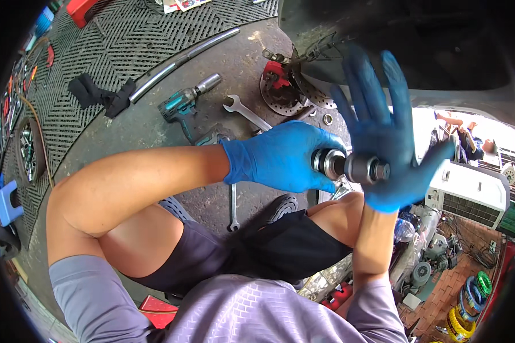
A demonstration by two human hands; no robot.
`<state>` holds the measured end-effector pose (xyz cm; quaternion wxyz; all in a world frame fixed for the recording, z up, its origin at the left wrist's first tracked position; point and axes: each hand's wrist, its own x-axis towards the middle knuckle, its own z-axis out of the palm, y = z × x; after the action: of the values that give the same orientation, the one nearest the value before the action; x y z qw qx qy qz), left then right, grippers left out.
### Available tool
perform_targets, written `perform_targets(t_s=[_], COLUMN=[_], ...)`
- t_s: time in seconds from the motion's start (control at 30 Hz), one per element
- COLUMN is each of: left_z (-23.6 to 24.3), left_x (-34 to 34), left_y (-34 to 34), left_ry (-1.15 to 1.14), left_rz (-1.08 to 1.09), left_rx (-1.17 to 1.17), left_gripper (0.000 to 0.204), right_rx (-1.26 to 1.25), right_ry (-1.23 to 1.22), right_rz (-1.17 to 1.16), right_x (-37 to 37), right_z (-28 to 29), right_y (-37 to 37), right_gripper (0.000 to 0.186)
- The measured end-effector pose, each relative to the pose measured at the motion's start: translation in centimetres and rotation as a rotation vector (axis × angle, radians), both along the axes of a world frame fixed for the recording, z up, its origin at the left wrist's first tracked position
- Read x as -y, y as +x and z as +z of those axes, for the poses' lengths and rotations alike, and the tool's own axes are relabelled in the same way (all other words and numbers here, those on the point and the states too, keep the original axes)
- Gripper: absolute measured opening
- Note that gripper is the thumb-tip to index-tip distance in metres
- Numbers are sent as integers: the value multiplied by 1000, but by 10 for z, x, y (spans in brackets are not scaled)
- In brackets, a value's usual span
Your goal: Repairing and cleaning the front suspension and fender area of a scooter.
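My left hand (286, 157), in a blue glove, is closed round a steel cylindrical assembly (355, 168) held horizontally, with a ringed part and a bolt-like end. My right hand (392, 137), also gloved, has its fingers spread and stretched out, its palm directly at or behind that end; contact is unclear. Behind them lie a teal impact driver (180, 111) with a socket, an open-end wrench (243, 114), brake discs with a red caliper (277, 77) and a small washer (328, 119). Another wrench (234, 208) lies below my left wrist.
A grid mat (117, 40) carries a long steel bar (183, 63) and black cloth (83, 91). A blue stool (8, 203) and wheel (28, 148) are at left. At right are a dark vehicle panel (429, 46), a white unit (466, 191), machinery, coiled hoses and, farther off, a person (472, 131).
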<state>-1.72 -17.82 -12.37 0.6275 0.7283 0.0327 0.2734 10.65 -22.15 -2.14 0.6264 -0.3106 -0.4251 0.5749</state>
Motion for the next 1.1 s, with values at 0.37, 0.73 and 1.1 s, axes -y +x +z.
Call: perform_targets(t_s=[0.37,0.73,1.1], left_z=[2,11,5], left_x=[-10,2,-2], left_y=[-5,-7,-3], left_ry=[-55,20,-43], left_rz=[69,8,-8], left_rx=[-43,-64,-25], left_gripper=[44,32,41], right_rx=[215,44,329], right_ry=[14,-54,-89], right_rz=[-218,116,-225], right_x=[97,-7,127], right_z=[14,-8,3], right_y=[46,0,63], right_gripper=[105,110,101])
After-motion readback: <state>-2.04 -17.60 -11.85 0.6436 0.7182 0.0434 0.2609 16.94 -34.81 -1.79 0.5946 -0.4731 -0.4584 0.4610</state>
